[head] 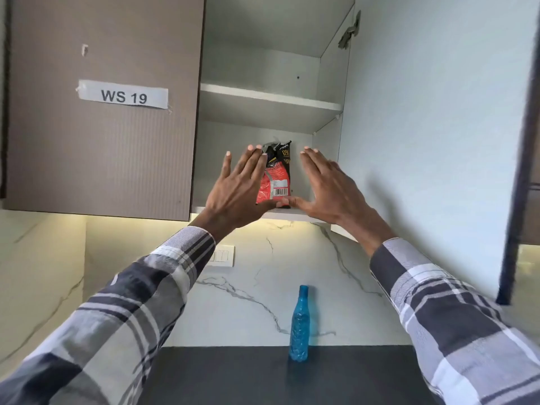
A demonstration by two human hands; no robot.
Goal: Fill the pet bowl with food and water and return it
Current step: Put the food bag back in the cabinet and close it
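A red and black food packet (pixel 277 176) stands upright on the bottom shelf (pixel 301 215) of an open wall cabinet. My left hand (pixel 236 188) is raised just left of the packet, fingers spread. My right hand (pixel 327 188) is raised just right of it, also spread. Both thumbs meet near the packet's base; neither hand grips it. A blue plastic water bottle (pixel 300 324) stands on the dark countertop (pixel 263 375) below. No pet bowl is in view.
The left cabinet door (pixel 102 112), labelled WS 19, is closed. The right door (pixel 438 127) is swung open beside my right arm. An upper shelf (pixel 271 97) sits above the packet. A white switch plate (pixel 223 255) is on the marble backsplash.
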